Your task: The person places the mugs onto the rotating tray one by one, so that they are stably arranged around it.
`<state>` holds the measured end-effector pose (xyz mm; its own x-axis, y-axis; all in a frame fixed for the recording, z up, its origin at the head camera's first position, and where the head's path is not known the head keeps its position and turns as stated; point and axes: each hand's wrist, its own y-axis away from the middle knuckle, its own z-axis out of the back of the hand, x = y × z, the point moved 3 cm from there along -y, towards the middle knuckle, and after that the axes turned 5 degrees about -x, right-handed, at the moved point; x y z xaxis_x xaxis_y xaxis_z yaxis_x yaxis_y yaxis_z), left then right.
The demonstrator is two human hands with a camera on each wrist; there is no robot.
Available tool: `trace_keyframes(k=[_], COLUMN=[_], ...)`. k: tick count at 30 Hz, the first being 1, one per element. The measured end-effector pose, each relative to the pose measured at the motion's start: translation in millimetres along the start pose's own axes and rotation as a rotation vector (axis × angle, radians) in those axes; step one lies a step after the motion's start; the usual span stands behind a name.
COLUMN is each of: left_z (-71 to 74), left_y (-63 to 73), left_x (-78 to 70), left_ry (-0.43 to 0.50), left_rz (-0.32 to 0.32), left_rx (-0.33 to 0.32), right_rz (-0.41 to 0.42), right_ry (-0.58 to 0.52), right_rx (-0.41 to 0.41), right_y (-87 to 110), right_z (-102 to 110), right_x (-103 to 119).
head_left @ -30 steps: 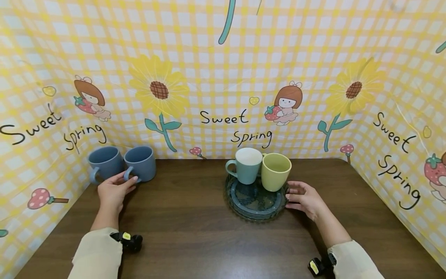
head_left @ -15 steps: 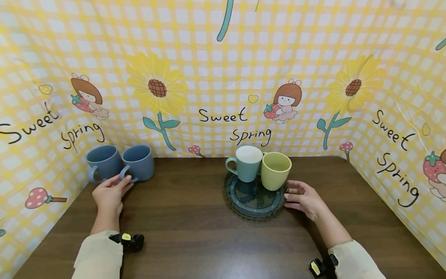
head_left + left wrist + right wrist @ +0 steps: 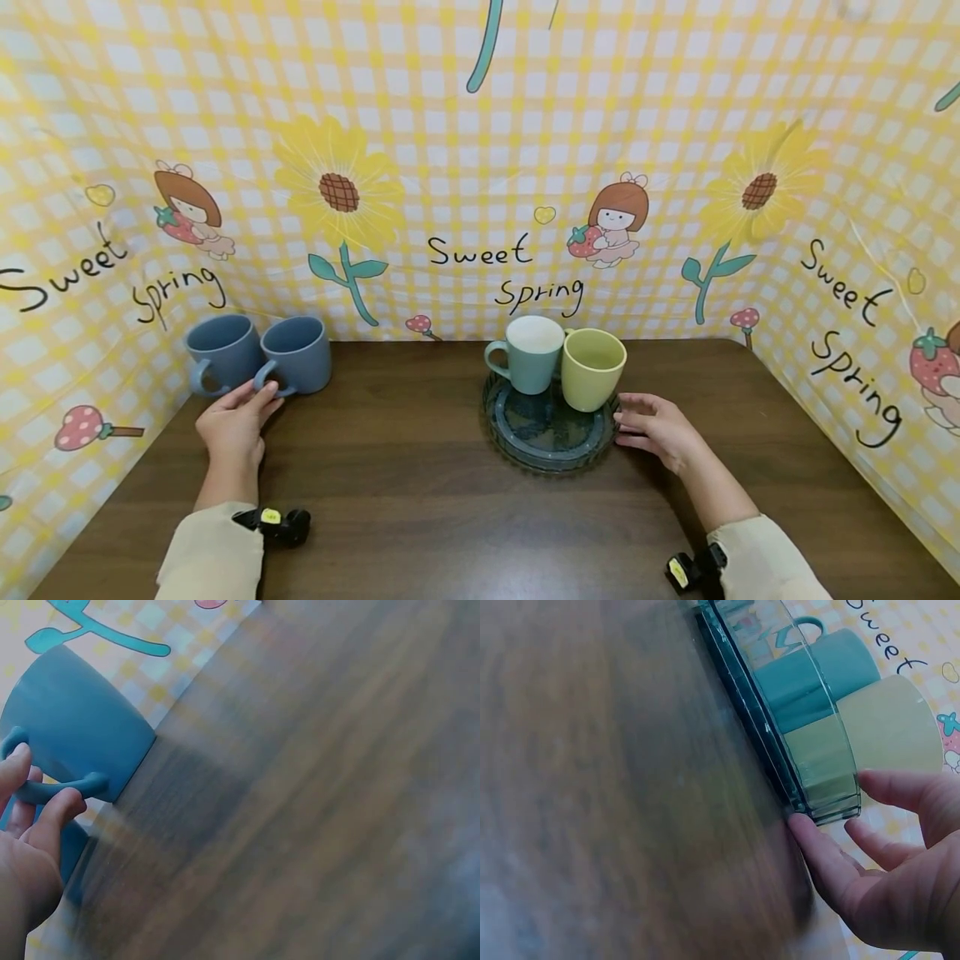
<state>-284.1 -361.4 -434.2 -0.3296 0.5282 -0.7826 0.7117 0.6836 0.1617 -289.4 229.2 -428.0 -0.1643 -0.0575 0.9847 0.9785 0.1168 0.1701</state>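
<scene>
Two matching blue mugs stand at the back left; my left hand [image 3: 231, 425] is at the handle of the right-hand blue mug [image 3: 303, 358]. In the left wrist view the thumb and fingers pinch its handle [image 3: 60, 789]. The other blue mug [image 3: 225, 346] stands close beside it. My right hand [image 3: 660, 429] touches the right side of a round, dark see-through glass tray [image 3: 543, 458] with its fingertips, thumb low at its base in the right wrist view. On the tray stand a teal mug [image 3: 532, 371] and a yellow-green mug [image 3: 592, 375], side by side.
A brown wooden table [image 3: 420, 500] lies under everything. Yellow checked cloth [image 3: 465, 167] with printed flowers and lettering rises behind it and at both sides. The mugs stand near the cloth at the back edge. Small black cameras [image 3: 285, 527] sit at both wrists.
My left thumb and fingers have shifted a little left along the blue mug's handle, which has swung slightly left and toward me. The right hand, tray and its mugs look unchanged.
</scene>
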Motion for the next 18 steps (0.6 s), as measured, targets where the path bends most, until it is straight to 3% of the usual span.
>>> trace_keyframes(k=[18], left_z=[-1.4], left_y=[9.4], left_x=[1.0], left_ry=[0.054], left_rz=[0.010], left_rx=[-0.010], right_rz=[-0.010], right_ry=[0.000], right_rx=[0.004], right_y=[-19.4], right_z=[9.0], right_x=[1.6])
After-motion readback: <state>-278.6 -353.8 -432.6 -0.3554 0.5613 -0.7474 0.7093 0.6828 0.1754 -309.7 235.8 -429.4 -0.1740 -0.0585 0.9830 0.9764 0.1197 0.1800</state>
